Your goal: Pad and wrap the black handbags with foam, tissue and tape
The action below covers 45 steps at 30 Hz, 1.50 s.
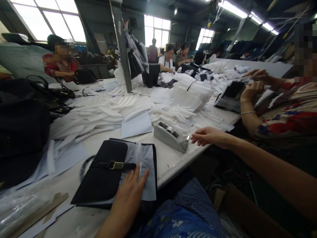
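Black bag [84, 190] lies flat on the table [174, 163], near edge, right in front of the wearer. Flap over its left part; strap with gold buckle [116, 165] runs across, its tip over white tissue [148, 153].

Left hand [130, 190]: unclenched, palm down, fingers spread on tissue and bag, fingertips just beside the strap tip. Pressing, not gripping.

Right hand [206, 136]: thumb and fingers bunched at the cutter end of the grey dispenser [164, 135], tape roll [170, 129] seated inside. Whether tape is between the fingertips is too small to make out.

Judgement on handling: taking tape looks like the step in hand. Pinch the very end only, so most of the sticky face stays clean; pull straight out, then snap down across the cutter. Dispenser stands near the table edge, so a hard sideways tug could drag it. Left hand does well flat: light pressure keeps the tissue smooth; thin stuff, likely to crease if fingers slide.

Foam strips [86, 115] heaped beyond. Co-worker's hands [255, 86] at another bag, right.
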{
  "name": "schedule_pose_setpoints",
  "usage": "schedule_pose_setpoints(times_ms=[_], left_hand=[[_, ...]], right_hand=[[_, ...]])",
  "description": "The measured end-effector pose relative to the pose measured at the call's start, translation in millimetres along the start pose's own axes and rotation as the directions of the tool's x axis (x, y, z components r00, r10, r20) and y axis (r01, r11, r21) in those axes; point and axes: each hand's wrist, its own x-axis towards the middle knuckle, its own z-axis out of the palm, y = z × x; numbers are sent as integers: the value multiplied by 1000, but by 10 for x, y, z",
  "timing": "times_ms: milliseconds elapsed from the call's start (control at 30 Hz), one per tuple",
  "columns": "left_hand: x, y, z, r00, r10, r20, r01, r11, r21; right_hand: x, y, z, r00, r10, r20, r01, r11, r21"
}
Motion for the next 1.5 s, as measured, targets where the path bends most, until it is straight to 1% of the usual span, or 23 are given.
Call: schedule_pose_setpoints(times_ms=[67,167,300,367,433,467,533,567,600,633,667,733,767,800,867,933,1000,1100,1200,1267,1367,1500], left_hand=[[-4,0,7,1000,-3,-6,3,1000,5],[4,7,-11,1000,-2,9,2,1000,19],[36,41,-134,996,-22,86,18,999,46],[53,63,-211,991,-35,129,30,999,38],[68,78,-262,987,-38,156,36,999,17],[73,82,-275,986,-40,161,40,999,6],[78,85,-279,987,-44,156,47,999,-19],[79,85,-277,988,-47,149,52,998,-31],[78,84,-277,989,-50,142,57,998,-42],[76,84,-279,989,-53,135,60,997,-54],[75,83,-285,990,-54,128,62,996,-63],[74,83,-306,991,-52,124,62,995,-78],[76,83,-317,991,-51,122,62,995,-83],[78,83,-324,992,-51,117,62,994,-89],[82,84,-323,993,-56,100,66,992,-104],[85,84,-296,995,-65,72,73,990,-123],[87,81,-249,997,-68,40,73,987,-141],[86,73,-175,997,-72,-10,69,984,-164],[80,72,-131,995,-79,-53,67,980,-188],[76,74,-119,995,-83,-55,71,978,-197],[71,82,-101,996,-87,-26,80,977,-197],[78,87,-68,997,-80,1,79,980,-182]], right_hand=[[-45,127,-4,999,9,-39,-9,1000,1],[11,331,9,997,-6,-72,5,1000,-5],[194,610,43,994,-41,-106,36,998,-47],[241,701,64,992,-53,-114,45,997,-68],[218,703,108,992,-79,-96,68,991,-116],[182,659,148,993,-103,-65,92,984,-151],[85,475,284,981,-184,54,192,951,-242],[42,340,385,965,-224,137,254,928,-271],[18,187,508,939,-266,218,323,901,-289],[22,25,649,902,-320,291,402,867,-295],[60,-137,804,849,-387,360,497,816,-294],[240,-425,1124,714,-500,490,679,665,-310],[370,-543,1277,662,-524,535,741,567,-361],[514,-643,1420,631,-518,578,775,463,-431],[796,-795,1663,607,-464,644,791,276,-546],[1012,-906,1854,599,-411,687,791,169,-588],[1134,-990,2002,594,-371,714,792,114,-599],[1179,-1074,2165,612,-317,724,770,29,-638],[1172,-1111,2260,635,-285,718,742,-32,-669],[1189,-1122,2280,645,-272,715,732,-49,-679],[1279,-1137,2248,665,-279,692,711,-47,-702],[1531,-1180,2126,700,-303,647,674,-19,-738]])
